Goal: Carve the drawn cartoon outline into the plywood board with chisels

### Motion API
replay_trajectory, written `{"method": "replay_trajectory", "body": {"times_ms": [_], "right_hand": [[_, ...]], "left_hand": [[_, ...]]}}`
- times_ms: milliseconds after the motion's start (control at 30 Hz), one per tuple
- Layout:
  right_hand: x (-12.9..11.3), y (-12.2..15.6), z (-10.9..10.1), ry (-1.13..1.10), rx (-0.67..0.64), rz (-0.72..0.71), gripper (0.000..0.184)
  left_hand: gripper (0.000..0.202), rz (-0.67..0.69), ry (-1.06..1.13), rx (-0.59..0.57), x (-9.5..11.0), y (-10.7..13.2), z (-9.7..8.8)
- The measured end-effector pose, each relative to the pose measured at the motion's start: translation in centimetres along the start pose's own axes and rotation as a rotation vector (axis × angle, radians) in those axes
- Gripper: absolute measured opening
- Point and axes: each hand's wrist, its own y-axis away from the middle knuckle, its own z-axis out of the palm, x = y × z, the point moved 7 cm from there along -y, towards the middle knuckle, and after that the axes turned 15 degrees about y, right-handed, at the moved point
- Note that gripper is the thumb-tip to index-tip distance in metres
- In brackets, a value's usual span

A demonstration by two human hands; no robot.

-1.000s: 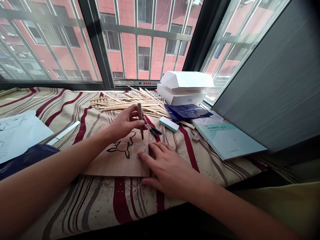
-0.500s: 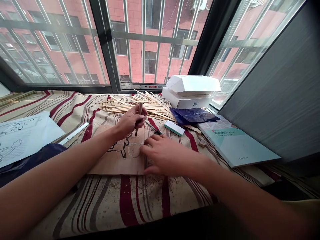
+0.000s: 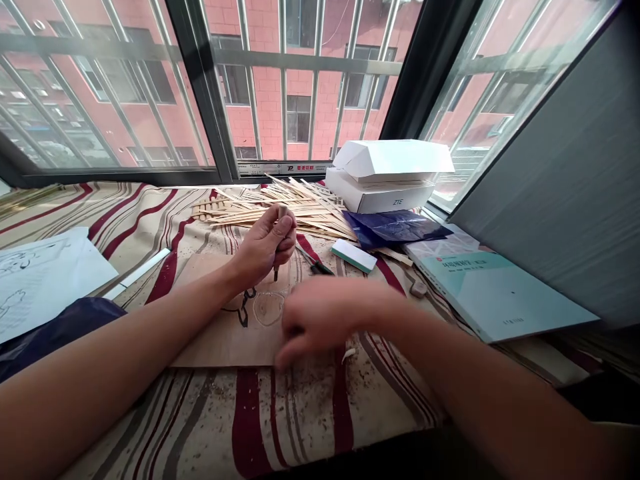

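Note:
A thin wooden board (image 3: 220, 333) with a dark drawn figure and a carved outline lies flat on the striped cloth. My left hand (image 3: 265, 248) is closed round a wooden-handled carving tool (image 3: 278, 245), whose tip points down at the board. My right hand (image 3: 320, 319) hovers over the board's right edge, blurred by motion, fingers pointing left and down. Whether it holds anything cannot be made out.
A pile of thin wood strips (image 3: 280, 203) lies behind the board, with a white box (image 3: 385, 180) and blue carbon paper (image 3: 395, 227) to the right. A sanding block (image 3: 354, 255), pliers (image 3: 313, 262) and a book (image 3: 495, 293) sit at right. Drawing sheets (image 3: 35, 273) lie far left.
My right hand has lifted off the board and swept to its lower right edge, now blurred. My left hand has tilted the carving tool and closed more tightly round it.

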Motion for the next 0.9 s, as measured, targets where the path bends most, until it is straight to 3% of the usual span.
{"method": "replay_trajectory", "body": {"times_ms": [100, 233, 400, 633, 767, 900], "right_hand": [[-3.2, 0.1, 0.0, 0.238, 0.07, 0.055, 0.051], [-4.6, 0.1, 0.0, 0.272, 0.119, 0.039, 0.034], [-4.2, -0.1, 0.3, 0.251, 0.132, 0.048, 0.03], [-2.7, -0.1, 0.3, 0.289, 0.123, 0.153, 0.04], [-1.5, 0.0, 0.3, 0.264, 0.118, 0.099, 0.047], [-0.6, 0.1, 0.3, 0.211, 0.093, 0.06, 0.049]], "left_hand": [[0.059, -0.021, -0.008, -0.029, -0.1, 0.0, 0.4], [0.063, -0.047, -0.045, -0.067, 0.0, -0.1, 1.3], [0.064, -0.124, -0.072, -0.139, -0.7, -0.6, 2.0], [0.061, -0.026, -0.088, -0.116, -0.3, -1.4, 0.3], [0.058, 0.007, -0.117, -0.089, 0.0, -1.6, 0.0], [0.054, -0.01, -0.11, -0.093, -0.2, -1.7, 0.7]]}}
